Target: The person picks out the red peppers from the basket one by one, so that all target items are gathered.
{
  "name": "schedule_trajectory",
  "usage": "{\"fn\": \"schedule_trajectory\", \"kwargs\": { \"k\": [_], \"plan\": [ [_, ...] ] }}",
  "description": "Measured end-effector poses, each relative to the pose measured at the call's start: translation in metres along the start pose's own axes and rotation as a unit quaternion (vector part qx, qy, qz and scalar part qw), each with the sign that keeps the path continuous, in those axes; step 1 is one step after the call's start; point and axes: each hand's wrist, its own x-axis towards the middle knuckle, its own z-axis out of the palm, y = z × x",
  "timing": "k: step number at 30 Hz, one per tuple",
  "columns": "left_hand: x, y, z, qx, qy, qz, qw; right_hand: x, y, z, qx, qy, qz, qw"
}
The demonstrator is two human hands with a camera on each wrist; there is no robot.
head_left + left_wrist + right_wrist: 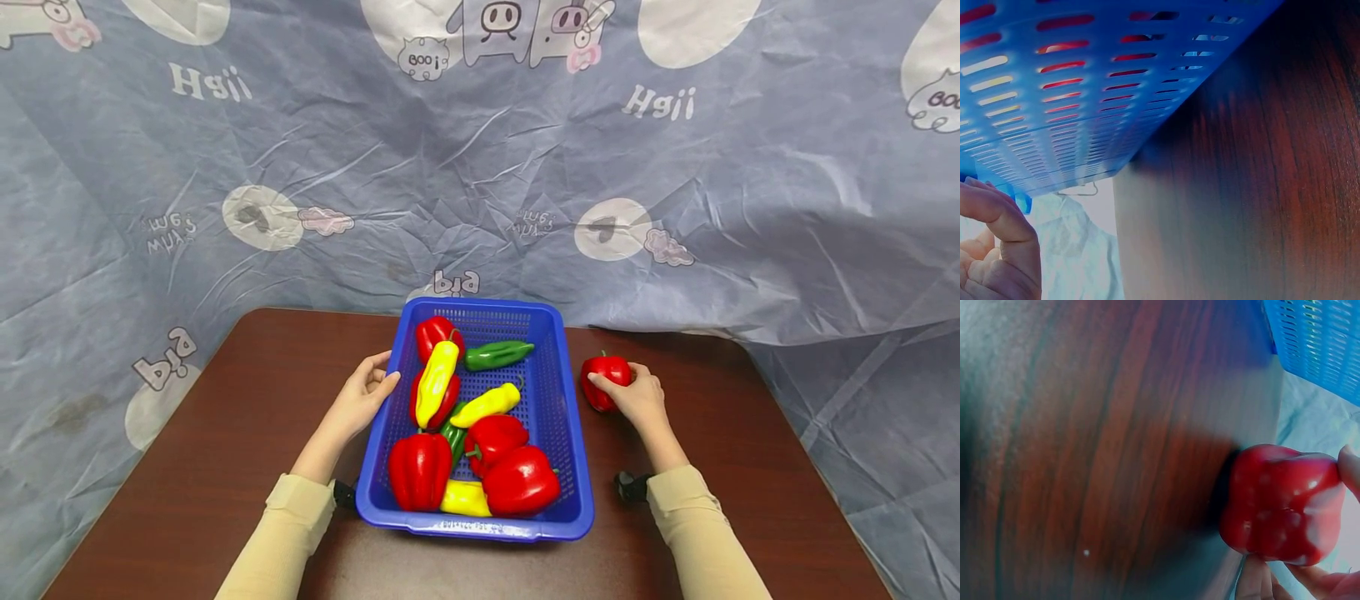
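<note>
A blue plastic basket (pixel 573 450) stands on the table, holding red bell peppers (pixel 522 482), long yellow peppers (pixel 486 406) and green peppers (pixel 498 355). At its left side, my left hand (pixel 362 393) grips the rim, thumb on the edge; the left wrist view shows the curled fingers (pixel 1013 234) beside the slotted wall (pixel 1085 94). To the right of the basket, my right hand (pixel 637 398) holds another red bell pepper (pixel 602 377) between thumb and fingers. In the right wrist view this pepper (pixel 1285 503) is close to the tabletop; whether it touches is unclear.
The dark brown wooden table (pixel 247 392) extends on both sides of the basket. A grey-blue printed cloth (pixel 480 167) hangs behind and around it. A black wrist device (pixel 632 487) sits by the right cuff.
</note>
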Motion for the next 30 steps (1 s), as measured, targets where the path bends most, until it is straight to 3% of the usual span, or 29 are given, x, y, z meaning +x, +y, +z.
{"fn": "schedule_trajectory", "kwargs": {
  "k": [15,30],
  "plan": [
    [0.000,0.001,0.001,0.004,0.003,0.002,1.0000,-0.004,-0.004,0.000,0.007,0.005,0.009,0.9999],
    [0.001,0.001,0.000,0.013,-0.001,0.008,0.9999,-0.020,-0.028,-0.039,0.014,0.038,-0.049,0.9980]
  ]
}}
